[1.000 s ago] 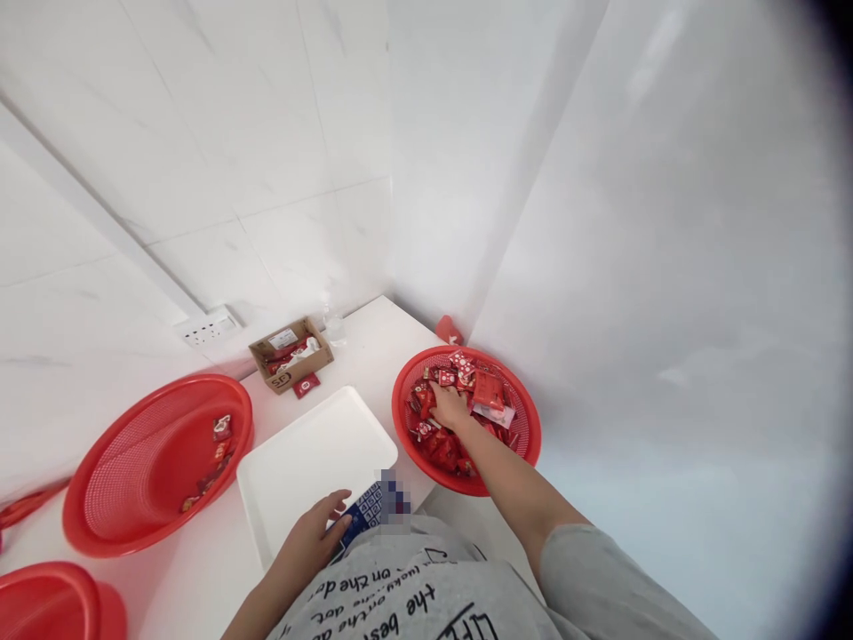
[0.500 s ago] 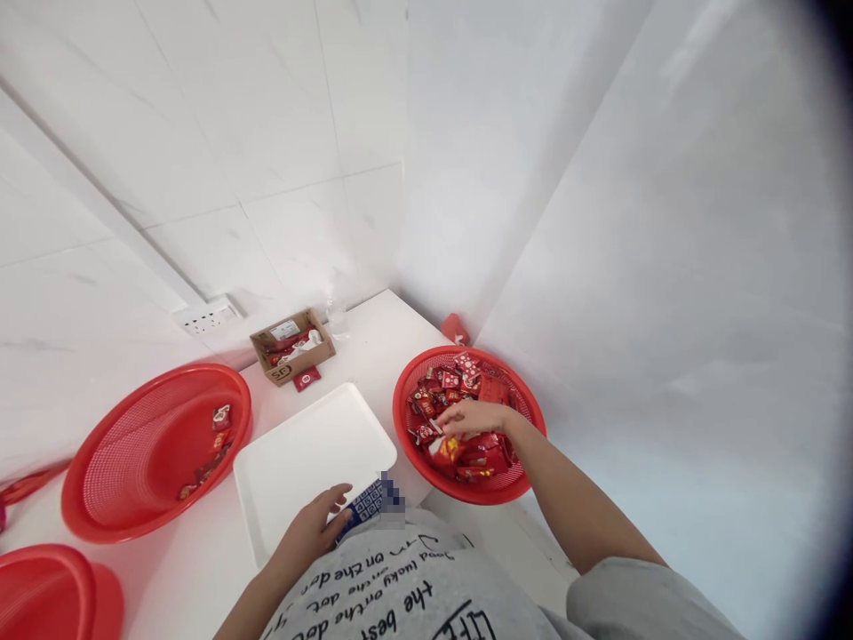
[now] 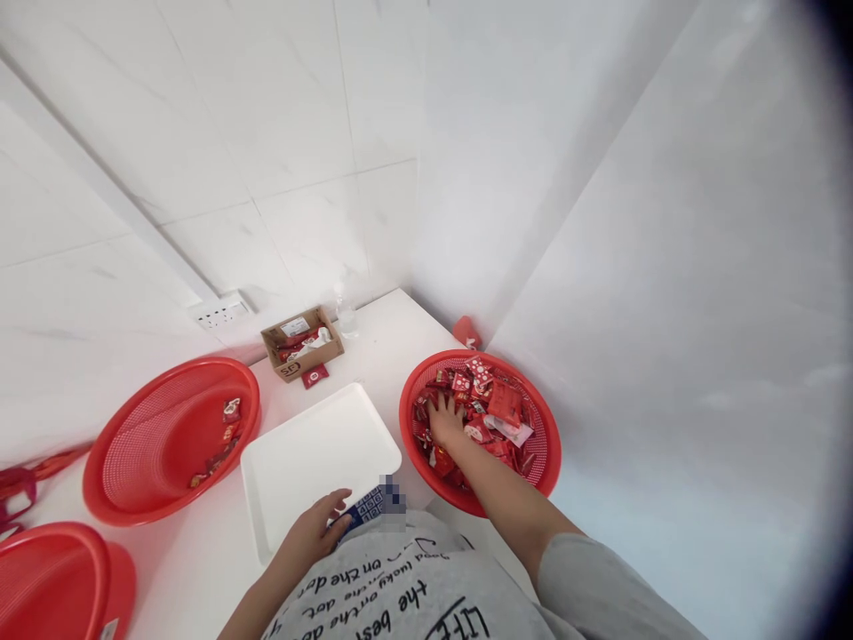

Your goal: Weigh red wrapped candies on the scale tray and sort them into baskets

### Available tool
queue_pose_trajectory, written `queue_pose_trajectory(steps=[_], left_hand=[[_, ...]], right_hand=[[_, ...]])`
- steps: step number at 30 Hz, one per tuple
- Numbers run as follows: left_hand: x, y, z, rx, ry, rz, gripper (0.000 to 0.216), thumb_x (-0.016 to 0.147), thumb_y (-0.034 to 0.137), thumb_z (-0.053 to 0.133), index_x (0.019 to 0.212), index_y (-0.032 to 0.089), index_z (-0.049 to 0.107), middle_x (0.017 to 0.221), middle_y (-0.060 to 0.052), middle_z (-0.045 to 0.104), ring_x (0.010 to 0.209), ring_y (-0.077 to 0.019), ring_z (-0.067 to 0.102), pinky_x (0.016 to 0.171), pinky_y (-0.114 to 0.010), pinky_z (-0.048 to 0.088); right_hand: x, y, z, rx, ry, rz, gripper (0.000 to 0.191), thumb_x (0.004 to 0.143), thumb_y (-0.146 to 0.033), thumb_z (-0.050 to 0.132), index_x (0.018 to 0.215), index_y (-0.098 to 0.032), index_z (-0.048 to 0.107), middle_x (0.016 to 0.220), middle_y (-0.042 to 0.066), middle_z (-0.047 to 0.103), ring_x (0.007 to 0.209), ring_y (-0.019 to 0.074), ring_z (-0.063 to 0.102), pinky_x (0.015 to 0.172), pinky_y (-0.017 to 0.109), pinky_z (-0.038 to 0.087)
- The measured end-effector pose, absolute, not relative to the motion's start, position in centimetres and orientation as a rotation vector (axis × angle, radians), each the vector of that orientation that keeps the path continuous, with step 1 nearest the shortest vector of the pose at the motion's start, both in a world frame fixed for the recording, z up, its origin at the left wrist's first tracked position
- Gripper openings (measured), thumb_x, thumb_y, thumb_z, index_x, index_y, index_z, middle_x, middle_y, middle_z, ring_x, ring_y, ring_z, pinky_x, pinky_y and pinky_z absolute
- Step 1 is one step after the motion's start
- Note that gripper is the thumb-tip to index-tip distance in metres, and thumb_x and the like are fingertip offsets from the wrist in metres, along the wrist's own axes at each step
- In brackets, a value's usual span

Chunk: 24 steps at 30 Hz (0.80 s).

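Note:
My right hand reaches into the red mesh basket on the right, fingers spread and pressing down among its several red snack packets. My left hand rests at the near edge of the white tray, fingers curled on a small blue keypad device whose right part is blurred out. The white tray lies bare between the two baskets.
A second red basket on the left holds a few packets. Another red basket sits at the bottom left. A small cardboard box, a red packet and a clear bottle stand near the wall socket. A red object sits in the corner.
My right hand lifted and pulled back over the packets, then went down again with fingers spread among them. The view has shifted slightly. My left hand has stayed on the device.

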<state>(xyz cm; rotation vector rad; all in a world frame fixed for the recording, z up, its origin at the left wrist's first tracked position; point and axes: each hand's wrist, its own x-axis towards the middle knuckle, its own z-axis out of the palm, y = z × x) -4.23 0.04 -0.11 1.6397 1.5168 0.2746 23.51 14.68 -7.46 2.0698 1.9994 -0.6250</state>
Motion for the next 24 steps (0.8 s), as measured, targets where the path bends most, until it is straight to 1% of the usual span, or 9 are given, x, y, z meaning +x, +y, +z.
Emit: queue_pose_trajectory(steps=[2,5,7,12,16,19,21,24], left_hand=[[-4.2,0.1,-0.2,1.626,1.518,0.281,0.041,0.072,0.047,0.049,0.105,0.025,0.058,0.094,-0.005,0.068,0.082,-0.0194,0.063,0.076,-0.030,0.049],[-4.3,0.1,-0.5,1.609,1.530,0.288,0.042,0.071,0.048,0.049,0.105,0.025,0.059,0.093,-0.006,0.068,0.082,-0.0199,0.063,0.076,-0.030,0.048],[-4.3,0.1,-0.6,1.594,1.541,0.296,0.042,0.070,0.049,0.050,0.104,0.025,0.059,0.092,-0.006,0.068,0.082,-0.0204,0.063,0.075,-0.031,0.049],[-4.5,0.4,-0.8,1.547,1.532,0.313,0.042,0.068,0.049,0.054,0.102,0.026,0.061,0.090,-0.006,0.069,0.080,-0.0206,0.064,0.075,-0.032,0.049],[-4.4,0.6,-0.8,1.539,1.518,0.307,0.042,0.066,0.050,0.056,0.101,0.027,0.062,0.091,-0.005,0.069,0.079,-0.0200,0.064,0.076,-0.031,0.049],[-4.4,0.6,-0.7,1.556,1.518,0.302,0.041,0.068,0.050,0.055,0.101,0.028,0.061,0.092,-0.004,0.069,0.080,-0.0200,0.064,0.076,-0.031,0.049],[-4.5,0.5,-0.8,1.581,1.517,0.301,0.042,0.068,0.050,0.054,0.102,0.027,0.061,0.092,-0.006,0.068,0.079,-0.0205,0.064,0.076,-0.031,0.050],[-4.6,0.3,-1.0,1.617,1.521,0.287,0.043,0.070,0.050,0.052,0.104,0.026,0.060,0.093,-0.006,0.068,0.080,-0.0204,0.064,0.075,-0.031,0.049]], right_hand=[[23.3,15.0,-7.5,2.097,2.003,-0.558,0.055,0.082,-0.012,0.039,0.136,-0.019,0.032,0.143,0.019,0.024,0.129,0.0338,0.022,0.097,0.054,0.021],[23.2,15.2,-7.6,2.123,2.001,-0.509,0.047,0.086,-0.014,0.033,0.132,-0.021,0.037,0.130,0.020,0.039,0.117,0.0303,0.040,0.089,0.046,0.033],[23.1,15.2,-7.8,2.133,1.982,-0.502,0.046,0.086,-0.014,0.032,0.131,-0.022,0.039,0.126,0.020,0.043,0.109,0.0290,0.046,0.084,0.043,0.036],[23.1,15.2,-8.7,2.166,1.923,-0.521,0.047,0.084,-0.012,0.034,0.130,-0.022,0.041,0.133,0.020,0.035,0.109,0.0311,0.046,0.084,0.048,0.034],[23.3,15.3,-8.5,2.219,1.955,-0.568,0.047,0.084,-0.012,0.033,0.128,-0.024,0.043,0.123,0.019,0.043,0.106,0.0304,0.047,0.083,0.046,0.035],[23.9,15.2,-8.2,2.273,2.018,-0.631,0.046,0.084,-0.012,0.031,0.126,-0.024,0.046,0.119,0.018,0.045,0.105,0.0297,0.047,0.083,0.043,0.035],[24.5,15.3,-8.0,2.302,2.065,-0.709,0.043,0.083,-0.012,0.034,0.122,-0.023,0.050,0.119,0.016,0.046,0.104,0.0283,0.048,0.084,0.039,0.036],[25.8,15.7,-7.9,2.330,2.145,-0.887,0.040,0.078,-0.012,0.043,0.115,-0.023,0.056,0.114,0.013,0.051,0.097,0.0236,0.053,0.083,0.034,0.038]])
